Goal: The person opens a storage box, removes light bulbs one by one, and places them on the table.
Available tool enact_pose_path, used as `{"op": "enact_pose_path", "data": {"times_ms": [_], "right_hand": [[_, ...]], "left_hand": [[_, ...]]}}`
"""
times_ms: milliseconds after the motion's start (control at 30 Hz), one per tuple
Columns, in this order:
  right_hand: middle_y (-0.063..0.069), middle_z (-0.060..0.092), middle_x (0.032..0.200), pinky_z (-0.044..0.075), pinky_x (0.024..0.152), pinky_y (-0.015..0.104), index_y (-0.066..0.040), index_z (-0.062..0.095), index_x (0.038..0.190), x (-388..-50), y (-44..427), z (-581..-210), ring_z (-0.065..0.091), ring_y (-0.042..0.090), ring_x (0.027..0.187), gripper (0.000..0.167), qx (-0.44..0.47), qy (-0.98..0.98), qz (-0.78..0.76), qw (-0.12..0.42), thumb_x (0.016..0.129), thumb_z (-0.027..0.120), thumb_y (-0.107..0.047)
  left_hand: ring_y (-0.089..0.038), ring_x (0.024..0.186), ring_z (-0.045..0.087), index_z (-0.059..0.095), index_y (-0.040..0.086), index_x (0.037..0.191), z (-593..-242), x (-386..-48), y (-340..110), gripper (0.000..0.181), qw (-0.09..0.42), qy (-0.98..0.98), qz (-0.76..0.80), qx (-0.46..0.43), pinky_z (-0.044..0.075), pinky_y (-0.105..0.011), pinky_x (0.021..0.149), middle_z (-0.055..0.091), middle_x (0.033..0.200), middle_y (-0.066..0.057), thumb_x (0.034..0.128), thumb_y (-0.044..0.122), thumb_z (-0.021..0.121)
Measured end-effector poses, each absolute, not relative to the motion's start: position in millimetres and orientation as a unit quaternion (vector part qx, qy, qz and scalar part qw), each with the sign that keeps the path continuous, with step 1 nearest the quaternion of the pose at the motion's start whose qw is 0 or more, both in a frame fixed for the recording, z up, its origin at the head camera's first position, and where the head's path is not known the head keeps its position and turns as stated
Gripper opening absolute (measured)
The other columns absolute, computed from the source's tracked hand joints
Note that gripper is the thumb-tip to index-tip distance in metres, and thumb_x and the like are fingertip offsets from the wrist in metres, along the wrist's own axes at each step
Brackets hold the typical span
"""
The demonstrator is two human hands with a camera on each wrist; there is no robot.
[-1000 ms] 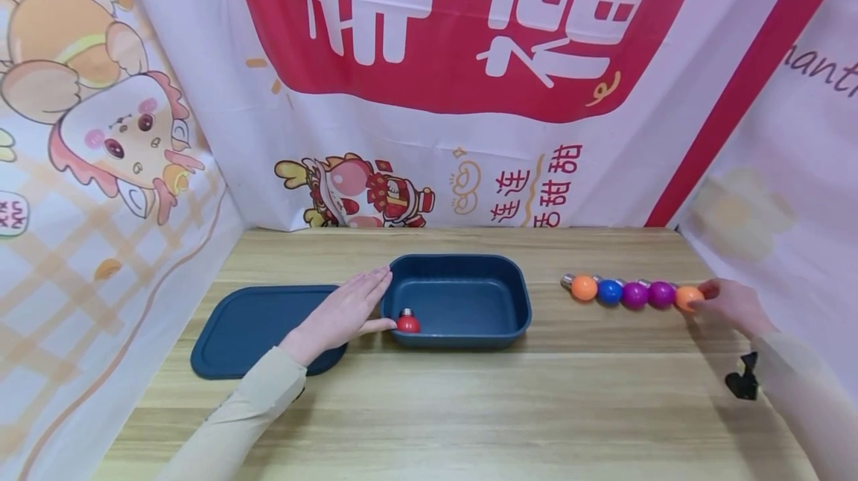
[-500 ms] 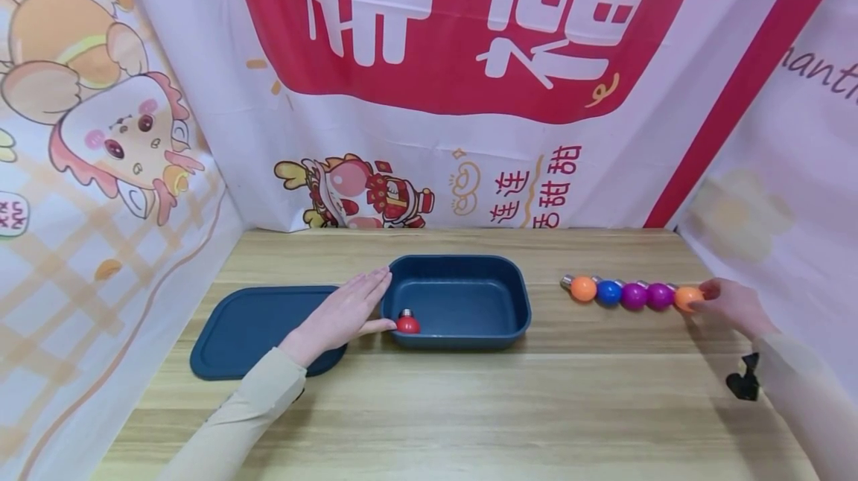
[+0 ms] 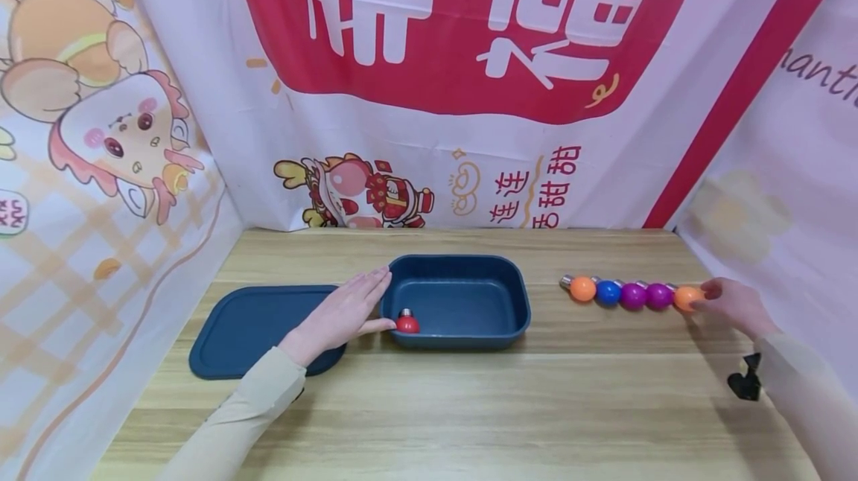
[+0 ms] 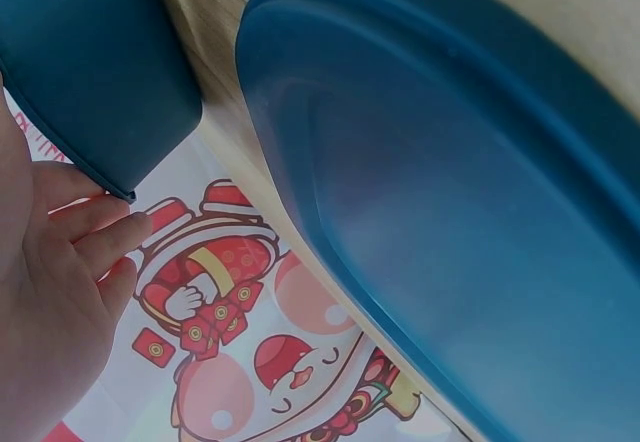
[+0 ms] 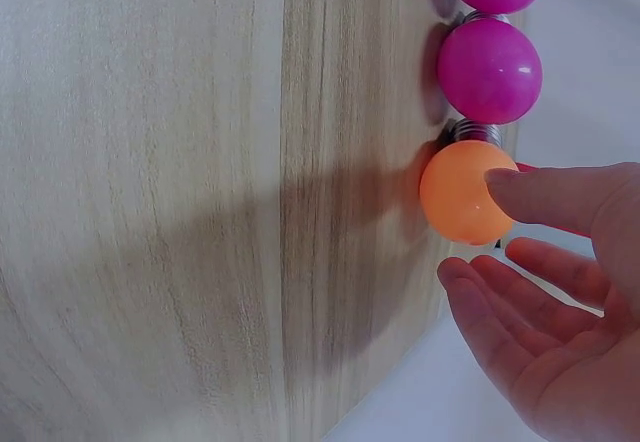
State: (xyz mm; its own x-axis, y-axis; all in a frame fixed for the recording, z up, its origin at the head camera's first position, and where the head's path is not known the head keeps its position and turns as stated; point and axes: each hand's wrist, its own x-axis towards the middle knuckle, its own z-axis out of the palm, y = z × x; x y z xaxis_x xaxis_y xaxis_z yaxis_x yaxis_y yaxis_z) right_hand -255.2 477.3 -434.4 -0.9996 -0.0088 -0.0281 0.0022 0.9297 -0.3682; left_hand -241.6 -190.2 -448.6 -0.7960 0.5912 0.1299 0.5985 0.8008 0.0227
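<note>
My left hand [image 3: 343,315] lies against the left end of a dark blue plastic box [image 3: 462,341]. Its fingers reach along the rim, and the thumb is at the near left corner. A red light bulb [image 3: 407,325] with a silver screw base lies in that corner of the box. To the right, my right hand [image 3: 736,306] is at the near-end orange light bulb [image 5: 468,194] of a row. In the right wrist view its thumb overlaps this bulb, while the other fingers are bent loosely below it. Along the row come purple bulbs [image 3: 633,295], a blue bulb [image 3: 608,292] and another orange bulb [image 3: 582,289].
A dark blue lid [image 3: 251,332] lies flat left of the box, partly under my left forearm. The wooden table [image 3: 469,414] ends at a printed cloth backdrop [image 3: 462,123], with cloth on both sides as well. A small black object [image 3: 744,378] is at my right wrist.
The row of bulbs has shifted very slightly to the left. Both hands look almost unmoved, and the red bulb stays in the box corner.
</note>
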Motion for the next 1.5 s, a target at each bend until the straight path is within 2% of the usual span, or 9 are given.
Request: {"op": "enact_pose_path", "data": {"times_ms": [433, 633, 933, 1100, 1367, 1500], "right_hand": [[0.045, 0.057, 0.112, 0.051, 0.084, 0.062, 0.024, 0.051, 0.119, -258.5, 474.7, -426.2, 0.057, 0.055, 0.099, 0.060, -0.008, 0.981, -0.195, 0.009, 0.091, 0.070, -0.025], [0.045, 0.057, 0.114, 0.052, 0.085, 0.063, 0.023, 0.052, 0.119, -261.1, 460.5, -414.3, 0.057, 0.057, 0.101, 0.055, -0.017, 0.981, -0.195, -0.010, 0.091, 0.068, -0.022], [0.043, 0.055, 0.123, 0.054, 0.088, 0.061, 0.019, 0.050, 0.126, -262.0, 432.5, -401.9, 0.057, 0.056, 0.109, 0.058, -0.031, 0.979, -0.202, -0.001, 0.093, 0.067, -0.025], [0.043, 0.057, 0.122, 0.057, 0.085, 0.055, 0.019, 0.052, 0.125, -264.0, 415.5, -404.5, 0.062, 0.054, 0.107, 0.052, -0.059, 0.974, -0.219, -0.024, 0.092, 0.068, -0.018], [0.039, 0.060, 0.122, 0.057, 0.087, 0.055, 0.015, 0.055, 0.125, -263.6, 384.0, -396.4, 0.064, 0.051, 0.106, 0.053, -0.079, 0.973, -0.217, -0.010, 0.092, 0.070, -0.023], [0.037, 0.063, 0.119, 0.056, 0.087, 0.056, 0.014, 0.057, 0.123, -262.8, 367.1, -393.0, 0.067, 0.049, 0.103, 0.050, -0.100, 0.972, -0.211, -0.024, 0.090, 0.072, -0.022]], "left_hand": [[-0.031, 0.150, 0.034, 0.033, 0.002, 0.154, -445.3, -242.7, -190.4, 0.090, 0.059, -0.947, -0.028, -0.313, 0.033, -0.048, 0.121, 0.031, 0.162, -0.015, 0.0929, 0.066, 0.051], [-0.032, 0.149, 0.034, 0.032, 0.002, 0.154, -443.4, -243.1, -190.3, 0.090, 0.051, -0.949, -0.031, -0.308, 0.031, -0.048, 0.122, 0.030, 0.163, -0.015, 0.0933, 0.066, 0.050], [-0.032, 0.150, 0.033, 0.032, 0.002, 0.154, -443.8, -244.0, -190.2, 0.090, 0.049, -0.950, -0.035, -0.308, 0.031, -0.048, 0.122, 0.030, 0.163, -0.015, 0.0932, 0.065, 0.051], [-0.032, 0.149, 0.034, 0.032, 0.002, 0.154, -445.3, -243.4, -190.3, 0.090, 0.050, -0.949, -0.037, -0.309, 0.031, -0.048, 0.122, 0.030, 0.163, -0.015, 0.0930, 0.065, 0.051], [-0.033, 0.149, 0.035, 0.032, 0.002, 0.154, -447.6, -242.7, -190.3, 0.090, 0.054, -0.948, -0.036, -0.312, 0.033, -0.049, 0.121, 0.030, 0.162, -0.016, 0.0930, 0.066, 0.050], [-0.033, 0.149, 0.035, 0.033, 0.002, 0.154, -447.8, -242.4, -190.0, 0.090, 0.054, -0.948, -0.035, -0.313, 0.033, -0.049, 0.121, 0.030, 0.162, -0.016, 0.0930, 0.066, 0.050]]}}
